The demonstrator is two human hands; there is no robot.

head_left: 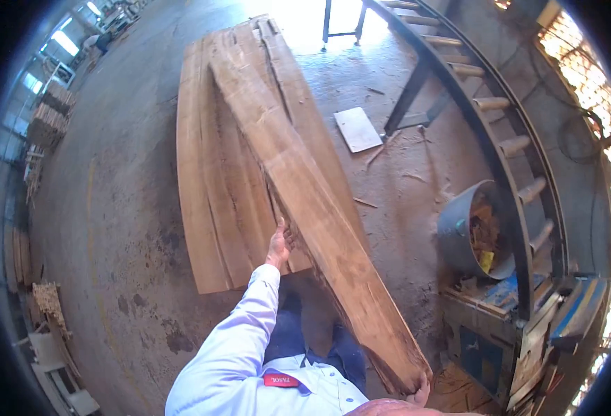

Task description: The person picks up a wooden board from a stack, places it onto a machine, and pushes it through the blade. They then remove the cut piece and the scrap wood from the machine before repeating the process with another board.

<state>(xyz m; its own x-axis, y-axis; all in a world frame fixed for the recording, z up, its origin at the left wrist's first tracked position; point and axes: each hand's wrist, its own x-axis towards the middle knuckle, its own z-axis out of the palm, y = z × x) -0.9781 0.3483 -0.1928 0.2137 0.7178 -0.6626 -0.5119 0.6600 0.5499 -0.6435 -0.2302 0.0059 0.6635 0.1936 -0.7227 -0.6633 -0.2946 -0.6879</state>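
Observation:
A long wooden plank with rough edges slants from the top of a board stack down to my right side. My right hand grips its near end, with part of the hand hidden by the wood. At the plank's left edge, about midway along, is my left hand, thumb pointing up and fingers curled against the edge. Below the plank lie several wide wooden boards, side by side, with dark cracks and bark lines along them.
A roller conveyor curves along the right. Beside it a grey bin holds wood scraps, and a metal cabinet carries offcuts. A white sheet lies on the dusty floor. Stacked timber lines the far left.

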